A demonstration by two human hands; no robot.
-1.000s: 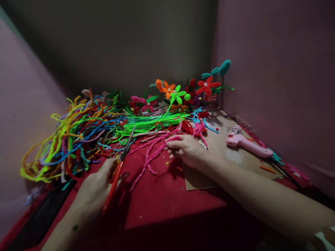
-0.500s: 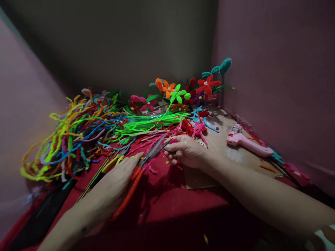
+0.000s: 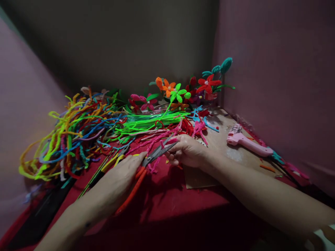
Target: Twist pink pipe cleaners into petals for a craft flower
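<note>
My left hand grips orange-handled scissors, whose blades point up and to the right toward my other hand. The blades stand slightly apart, around a short pink pipe cleaner. My right hand pinches that pink piece between thumb and fingers at the blade tips. Pink pipe cleaner strands lie just behind the scissors. Yellow-handled pliers rest beside my left hand, partly hidden by it.
A tangle of multicoloured pipe cleaners lies at left, with a green bundle in the middle. Pipe cleaner flowers stand along the back wall. A pink glue gun rests on a board at right.
The scissors have moved slightly right and up with my left hand, and their blades are closer together over the pink piece. My right hand has barely moved.
</note>
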